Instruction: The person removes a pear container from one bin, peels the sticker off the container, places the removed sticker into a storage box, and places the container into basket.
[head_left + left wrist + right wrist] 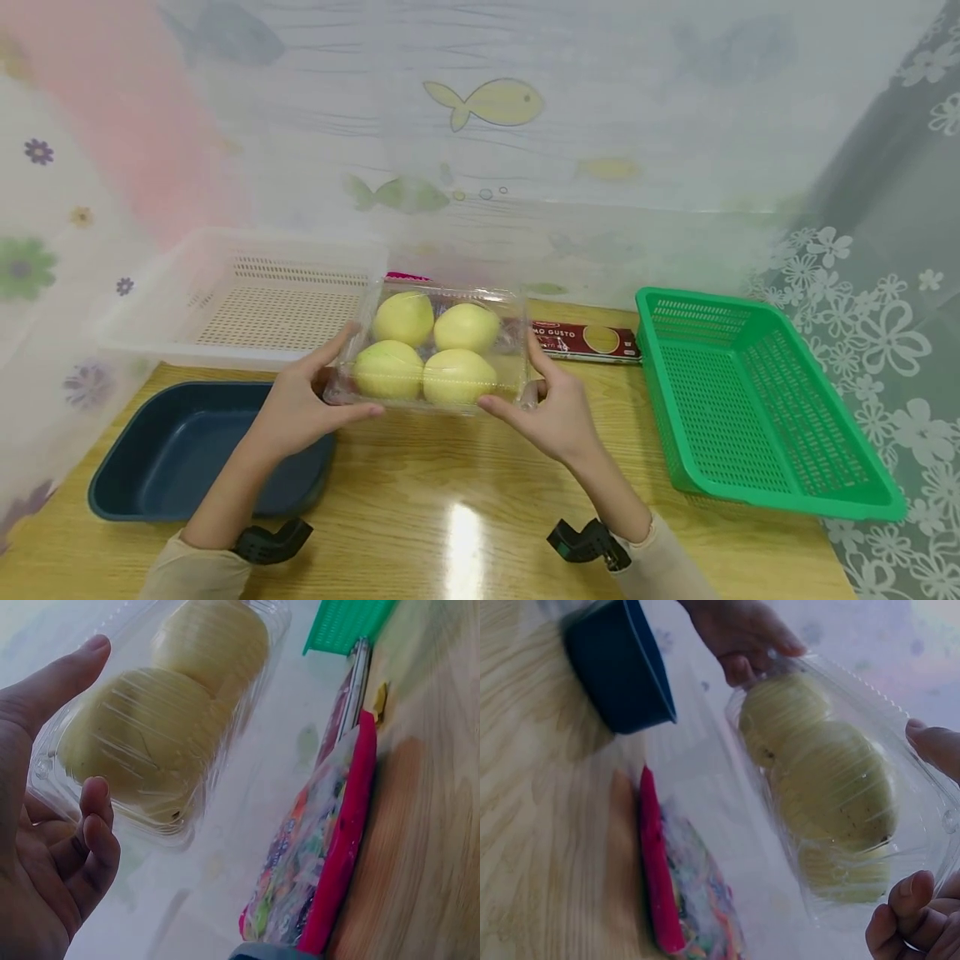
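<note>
A clear plastic clamshell box (512,354) with several round yellow fruits (459,377) inside is held up between both hands, above the wooden table. At its left end the left hand (296,408) grips it, thumb along the near edge and fingers around the side. The right hand (551,408) holds the opposite end in much the same way. The lid lies over the fruits, and the left wrist view shows the box's underside with the fruits (142,742) pressed close together. Their exact kind cannot be told.
A dark blue basin (176,450) stands at the left, partly behind the left forearm. Behind it is a white slotted basket (285,312). A green basket (720,417) sits at the right. A dark red packet (585,340) and a pink-edged bag of wrapped pieces (300,855) lie at the back.
</note>
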Available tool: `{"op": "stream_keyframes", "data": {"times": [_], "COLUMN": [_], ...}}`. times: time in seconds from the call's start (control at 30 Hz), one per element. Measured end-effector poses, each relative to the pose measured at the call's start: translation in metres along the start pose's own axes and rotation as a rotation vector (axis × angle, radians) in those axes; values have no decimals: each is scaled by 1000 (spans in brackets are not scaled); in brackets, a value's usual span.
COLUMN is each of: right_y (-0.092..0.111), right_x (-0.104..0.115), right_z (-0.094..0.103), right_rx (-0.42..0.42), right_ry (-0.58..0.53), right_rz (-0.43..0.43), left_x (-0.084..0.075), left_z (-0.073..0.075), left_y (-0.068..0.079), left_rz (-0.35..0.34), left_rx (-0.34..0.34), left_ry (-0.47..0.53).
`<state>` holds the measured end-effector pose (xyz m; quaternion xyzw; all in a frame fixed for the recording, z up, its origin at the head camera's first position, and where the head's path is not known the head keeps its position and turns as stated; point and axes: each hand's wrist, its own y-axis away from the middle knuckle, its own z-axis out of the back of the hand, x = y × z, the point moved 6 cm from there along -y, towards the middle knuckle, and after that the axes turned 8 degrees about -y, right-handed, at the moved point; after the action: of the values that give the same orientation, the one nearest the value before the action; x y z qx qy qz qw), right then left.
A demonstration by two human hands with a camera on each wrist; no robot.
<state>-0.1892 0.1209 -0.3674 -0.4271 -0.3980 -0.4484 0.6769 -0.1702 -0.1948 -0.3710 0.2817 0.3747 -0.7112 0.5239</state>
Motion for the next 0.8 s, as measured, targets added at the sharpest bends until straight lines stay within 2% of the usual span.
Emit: {"op": "stream_keyframes", "data": {"times": [0.23, 0.47, 0.8], "right_y": [-12, -24, -43], "right_x": [3, 5, 6], "right_z": [-9, -15, -30], "right_rx": [16, 34, 101], "right_ry": [-21, 1, -4], "right_rz": [0, 9, 15], "left_x": [3, 7, 22], "left_z": [11, 19, 39], "left_y": [-3, -9, -15], "left_rz": [8, 56, 49], "left_rx": [13, 23, 7], "left_ry": [-32, -78, -80]}}
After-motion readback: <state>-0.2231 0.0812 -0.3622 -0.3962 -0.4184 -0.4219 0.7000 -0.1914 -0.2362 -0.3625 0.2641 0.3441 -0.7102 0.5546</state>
